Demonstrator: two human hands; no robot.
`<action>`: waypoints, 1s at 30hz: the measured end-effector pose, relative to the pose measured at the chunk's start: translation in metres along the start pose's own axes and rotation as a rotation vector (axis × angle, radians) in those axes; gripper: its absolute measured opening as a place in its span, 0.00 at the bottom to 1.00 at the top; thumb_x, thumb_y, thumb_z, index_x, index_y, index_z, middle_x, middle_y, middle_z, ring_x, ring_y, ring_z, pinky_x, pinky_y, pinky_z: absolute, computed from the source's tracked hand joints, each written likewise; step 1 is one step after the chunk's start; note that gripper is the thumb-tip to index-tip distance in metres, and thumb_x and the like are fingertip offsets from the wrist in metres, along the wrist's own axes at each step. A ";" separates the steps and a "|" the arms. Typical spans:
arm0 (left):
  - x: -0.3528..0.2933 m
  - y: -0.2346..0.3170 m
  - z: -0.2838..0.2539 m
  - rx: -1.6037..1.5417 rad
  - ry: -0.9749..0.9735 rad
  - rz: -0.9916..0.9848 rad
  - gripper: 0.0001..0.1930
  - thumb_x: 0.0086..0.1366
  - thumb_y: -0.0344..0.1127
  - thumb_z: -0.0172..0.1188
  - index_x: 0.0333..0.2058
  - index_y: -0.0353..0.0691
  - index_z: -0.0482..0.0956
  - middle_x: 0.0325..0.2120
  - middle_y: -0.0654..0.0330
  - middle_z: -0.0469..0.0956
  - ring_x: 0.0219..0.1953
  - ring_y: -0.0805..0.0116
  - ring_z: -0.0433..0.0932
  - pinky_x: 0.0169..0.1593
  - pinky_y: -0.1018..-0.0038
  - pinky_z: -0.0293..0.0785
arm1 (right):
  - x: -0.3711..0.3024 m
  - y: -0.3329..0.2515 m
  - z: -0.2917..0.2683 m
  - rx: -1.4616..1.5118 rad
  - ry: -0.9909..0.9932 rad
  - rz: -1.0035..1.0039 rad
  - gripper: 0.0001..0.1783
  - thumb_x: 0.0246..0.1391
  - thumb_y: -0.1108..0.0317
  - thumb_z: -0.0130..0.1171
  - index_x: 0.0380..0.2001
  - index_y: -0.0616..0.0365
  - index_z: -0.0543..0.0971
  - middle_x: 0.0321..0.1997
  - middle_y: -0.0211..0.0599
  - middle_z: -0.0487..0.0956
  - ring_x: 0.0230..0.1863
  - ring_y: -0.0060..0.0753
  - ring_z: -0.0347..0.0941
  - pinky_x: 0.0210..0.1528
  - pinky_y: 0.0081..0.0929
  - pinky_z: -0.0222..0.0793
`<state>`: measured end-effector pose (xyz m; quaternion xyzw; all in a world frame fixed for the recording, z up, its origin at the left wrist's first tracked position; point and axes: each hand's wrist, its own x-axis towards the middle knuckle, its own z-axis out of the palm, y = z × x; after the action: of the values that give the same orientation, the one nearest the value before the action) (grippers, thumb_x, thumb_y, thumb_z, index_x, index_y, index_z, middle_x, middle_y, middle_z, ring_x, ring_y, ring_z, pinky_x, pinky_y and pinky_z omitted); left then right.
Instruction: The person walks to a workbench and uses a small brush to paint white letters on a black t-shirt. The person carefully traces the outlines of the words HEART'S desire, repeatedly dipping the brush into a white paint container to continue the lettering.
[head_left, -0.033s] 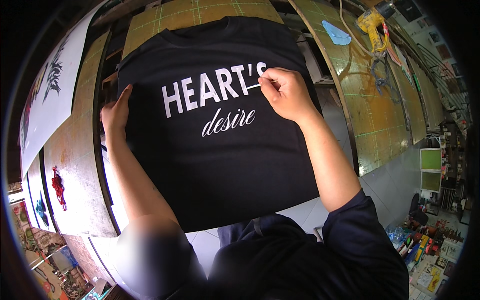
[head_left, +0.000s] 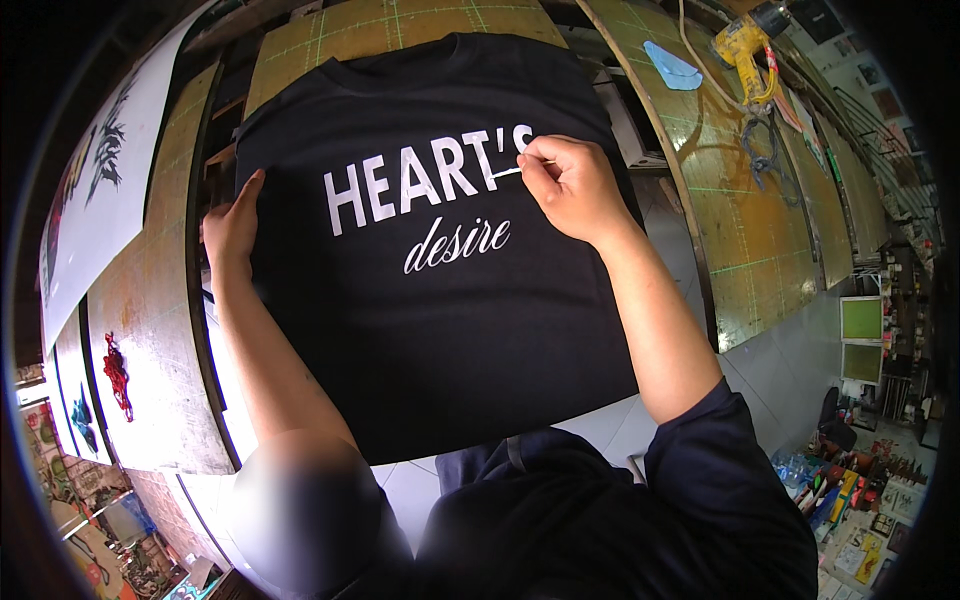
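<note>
A black T-shirt (head_left: 420,340) lies spread out with its neckline at the far end. Bold white lettering (head_left: 430,170) crosses its chest, with smaller white script (head_left: 457,245) underneath. My right hand (head_left: 575,190) is closed in a pinch at the right end of the bold lettering, covering part of the last letter. What it pinches, if anything, is hidden. At the shirt's left edge is my left hand (head_left: 233,230), its thumb stretched along the cloth and apart from the fingers, whose tips are partly hidden.
Printing boards (head_left: 740,220) with green grid lines stand on the right, bearing a yellow power tool (head_left: 745,55) and a light blue cloth piece (head_left: 672,66). To the left are a printed white sheet (head_left: 125,130) and a board with a red blotch (head_left: 117,378). Clutter (head_left: 850,490) fills the lower right.
</note>
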<state>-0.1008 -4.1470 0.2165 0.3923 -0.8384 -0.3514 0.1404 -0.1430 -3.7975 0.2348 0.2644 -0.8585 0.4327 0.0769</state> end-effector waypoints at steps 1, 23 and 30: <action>0.000 0.000 -0.001 0.003 -0.004 -0.003 0.34 0.42 0.62 0.63 0.22 0.26 0.77 0.31 0.48 0.77 0.39 0.59 0.74 0.53 0.69 0.61 | 0.000 0.000 0.000 0.008 -0.009 0.035 0.05 0.43 0.72 0.55 0.18 0.61 0.73 0.21 0.39 0.75 0.22 0.39 0.73 0.24 0.27 0.67; 0.004 0.002 0.001 0.005 0.015 0.005 0.32 0.42 0.61 0.63 0.19 0.28 0.77 0.26 0.51 0.77 0.33 0.61 0.75 0.46 0.72 0.66 | 0.005 -0.001 -0.001 -0.044 -0.002 -0.018 0.06 0.44 0.73 0.53 0.18 0.63 0.71 0.21 0.41 0.75 0.24 0.41 0.74 0.25 0.27 0.68; 0.001 0.003 0.001 -0.025 0.020 0.001 0.33 0.42 0.61 0.64 0.20 0.27 0.77 0.25 0.51 0.76 0.33 0.62 0.74 0.44 0.72 0.67 | 0.005 0.000 0.001 -0.017 0.005 -0.013 0.06 0.44 0.74 0.54 0.18 0.62 0.71 0.21 0.41 0.75 0.24 0.41 0.74 0.25 0.28 0.67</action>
<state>-0.1036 -4.1463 0.2175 0.3937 -0.8327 -0.3577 0.1536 -0.1467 -3.7999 0.2363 0.2682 -0.8601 0.4257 0.0840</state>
